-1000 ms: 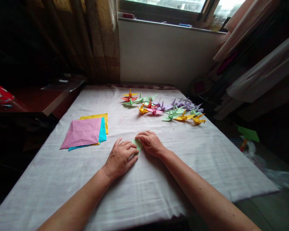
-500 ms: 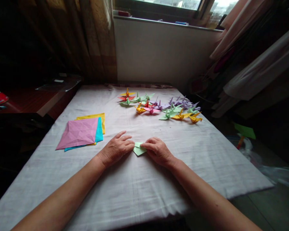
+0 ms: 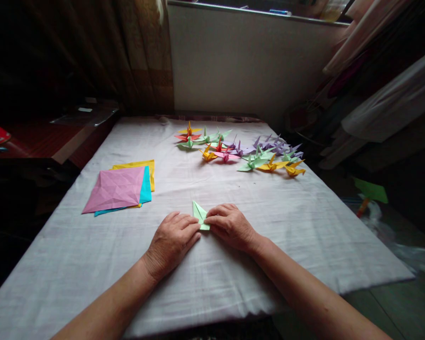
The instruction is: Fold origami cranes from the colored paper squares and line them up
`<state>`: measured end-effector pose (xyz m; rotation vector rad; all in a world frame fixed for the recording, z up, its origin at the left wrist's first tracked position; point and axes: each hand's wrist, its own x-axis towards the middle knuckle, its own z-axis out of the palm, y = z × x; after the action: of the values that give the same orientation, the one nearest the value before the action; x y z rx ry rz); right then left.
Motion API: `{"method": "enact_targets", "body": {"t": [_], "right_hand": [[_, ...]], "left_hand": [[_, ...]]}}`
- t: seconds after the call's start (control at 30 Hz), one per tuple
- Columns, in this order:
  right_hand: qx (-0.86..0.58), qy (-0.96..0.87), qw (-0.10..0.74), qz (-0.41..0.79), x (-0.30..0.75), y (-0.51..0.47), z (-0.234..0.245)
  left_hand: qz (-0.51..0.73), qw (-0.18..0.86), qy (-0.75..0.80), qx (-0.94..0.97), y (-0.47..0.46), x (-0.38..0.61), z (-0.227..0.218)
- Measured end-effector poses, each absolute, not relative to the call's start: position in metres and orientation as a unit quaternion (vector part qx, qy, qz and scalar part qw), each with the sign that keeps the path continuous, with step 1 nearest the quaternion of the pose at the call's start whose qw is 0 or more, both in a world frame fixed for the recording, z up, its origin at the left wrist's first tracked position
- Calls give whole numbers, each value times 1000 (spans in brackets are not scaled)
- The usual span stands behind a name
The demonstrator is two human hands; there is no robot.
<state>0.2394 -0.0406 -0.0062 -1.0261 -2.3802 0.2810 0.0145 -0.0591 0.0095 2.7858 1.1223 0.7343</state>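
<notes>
A small folded piece of light green origami paper [image 3: 200, 215] lies on the cloth-covered table between my hands, its narrow tip pointing away from me. My left hand [image 3: 173, 240] grips its lower left edge, the fingers closed together with the thumb below. On the other side, my right hand [image 3: 232, 225] pinches the right edge between thumb and curled fingers. A centre crease runs down the paper's face. Its lower corners are partly covered by my fingertips.
Several folded paper cranes [image 3: 251, 163] in green, purple, orange, red and pink stand at the far side. Creased pink, blue and yellow paper sheets [image 3: 115, 189] are stacked at left. A dark wooden surface [image 3: 38, 144] adjoins the white tablecloth [image 3: 127, 264].
The green paper has gone from a short shape pointing towards me to a taller one pointing away. My left fingers have drawn together against it. The view has tilted down slightly.
</notes>
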Motion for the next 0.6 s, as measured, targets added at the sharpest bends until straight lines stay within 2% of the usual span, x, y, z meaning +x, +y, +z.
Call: {"method": "enact_targets", "body": {"t": [0.33, 0.6], "right_hand": [[-471, -818, 294, 150, 238, -35, -9], [-565, -769, 258, 155, 221, -38, 2]], "left_hand": [[263, 107, 460, 841, -52, 23, 10], [269, 115, 481, 827, -50, 23, 4]]}}
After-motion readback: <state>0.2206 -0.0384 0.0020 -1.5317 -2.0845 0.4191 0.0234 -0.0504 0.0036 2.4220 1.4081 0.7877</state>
